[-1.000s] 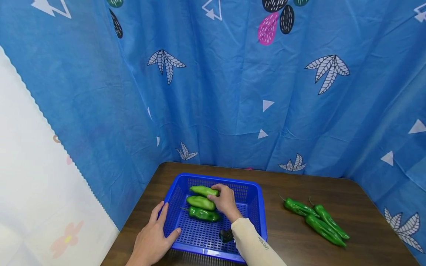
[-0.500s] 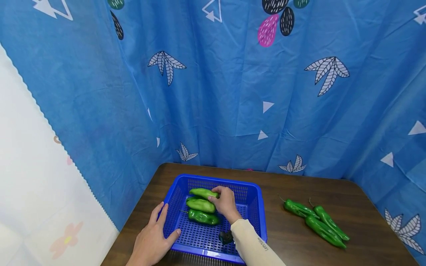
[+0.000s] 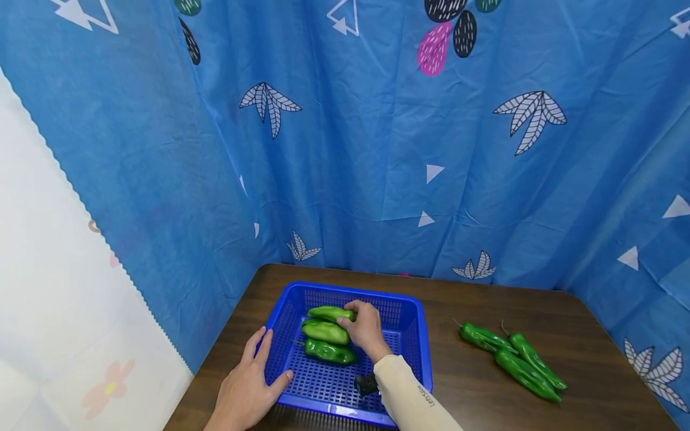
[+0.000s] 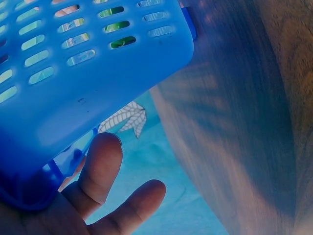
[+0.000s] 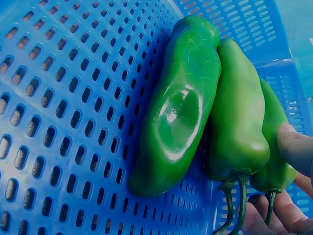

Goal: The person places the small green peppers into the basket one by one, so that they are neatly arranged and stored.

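Observation:
In a blue perforated plastic basket (image 3: 291, 395) lie several green peppers. My right hand (image 3: 365, 326) pinches the stem end of the far pale green pepper (image 3: 326, 313); in the right wrist view the thumb (image 5: 296, 147) presses its side and other fingers are by its stem. Beside it lies another light green pepper (image 5: 237, 112), with a darker one partly hidden under it. The glossy dark green pepper (image 3: 330, 352) is nearest me. My left hand (image 3: 248, 383) rests against the basket's left side, fingers extended along the rim and thumb over the near left corner.
On the brown wooden table (image 3: 447, 389), right of the basket, 3 long green peppers (image 3: 520, 368) lie close together. A blue patterned curtain (image 3: 366, 179) hangs behind the table, and a white floral cloth (image 3: 64, 287) is at the left.
The middle light green pepper has shifted slightly right, showing a darker pepper's end beside it. Over the last half second little moves. Both hands keep their places.

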`<action>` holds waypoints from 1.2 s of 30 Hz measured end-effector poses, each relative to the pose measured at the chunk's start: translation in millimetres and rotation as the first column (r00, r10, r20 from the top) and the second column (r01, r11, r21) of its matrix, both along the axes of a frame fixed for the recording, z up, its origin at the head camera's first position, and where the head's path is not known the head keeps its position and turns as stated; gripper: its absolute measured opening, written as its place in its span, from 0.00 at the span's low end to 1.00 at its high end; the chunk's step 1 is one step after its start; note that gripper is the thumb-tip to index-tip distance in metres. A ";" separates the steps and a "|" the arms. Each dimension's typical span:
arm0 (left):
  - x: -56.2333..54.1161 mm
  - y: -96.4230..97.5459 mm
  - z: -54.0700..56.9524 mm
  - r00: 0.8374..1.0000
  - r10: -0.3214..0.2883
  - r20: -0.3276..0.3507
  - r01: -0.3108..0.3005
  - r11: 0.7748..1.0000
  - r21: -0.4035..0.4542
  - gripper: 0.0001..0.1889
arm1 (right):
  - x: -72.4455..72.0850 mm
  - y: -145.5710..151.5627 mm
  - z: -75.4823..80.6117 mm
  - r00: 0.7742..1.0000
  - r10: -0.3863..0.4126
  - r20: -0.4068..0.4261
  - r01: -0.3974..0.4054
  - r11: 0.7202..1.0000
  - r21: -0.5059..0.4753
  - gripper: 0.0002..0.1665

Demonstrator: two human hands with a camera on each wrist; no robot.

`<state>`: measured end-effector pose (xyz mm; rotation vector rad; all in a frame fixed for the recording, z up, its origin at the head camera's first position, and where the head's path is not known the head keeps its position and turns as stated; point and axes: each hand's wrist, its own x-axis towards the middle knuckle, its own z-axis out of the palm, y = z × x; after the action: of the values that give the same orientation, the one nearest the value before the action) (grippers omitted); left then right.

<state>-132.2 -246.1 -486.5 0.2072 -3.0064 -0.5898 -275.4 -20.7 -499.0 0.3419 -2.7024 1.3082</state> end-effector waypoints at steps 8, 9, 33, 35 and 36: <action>0.7 0.6 0.8 1.000 -0.002 -0.006 0.002 1.000 0.002 0.52 | -1.2 1.5 -0.6 1.000 -0.015 -0.018 0.015 1.000 0.000 0.17; 0.8 0.7 0.9 1.000 -0.003 -0.007 0.003 1.000 0.002 0.52 | -1.4 1.7 -0.4 0.999 -0.020 -0.025 0.020 1.000 0.001 0.17; 1.8 -0.6 -1.1 1.000 -0.016 -0.024 0.016 1.000 0.011 0.52 | 5.3 2.6 15.2 0.999 -0.022 0.034 0.020 0.999 0.030 0.17; 2.0 -0.9 -1.1 1.000 -0.017 -0.022 0.017 1.000 0.013 0.52 | 6.0 2.7 17.1 0.999 -0.026 0.038 0.025 0.999 0.032 0.17; 2.0 -1.1 -1.1 1.000 -0.017 -0.020 0.017 1.000 0.014 0.52 | 6.2 2.7 18.0 0.999 -0.029 0.041 0.028 0.999 0.031 0.16</action>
<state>-130.2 -247.3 -487.6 0.1750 -2.9883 -0.6109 -269.2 -18.0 -481.0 0.2814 -2.7537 1.2817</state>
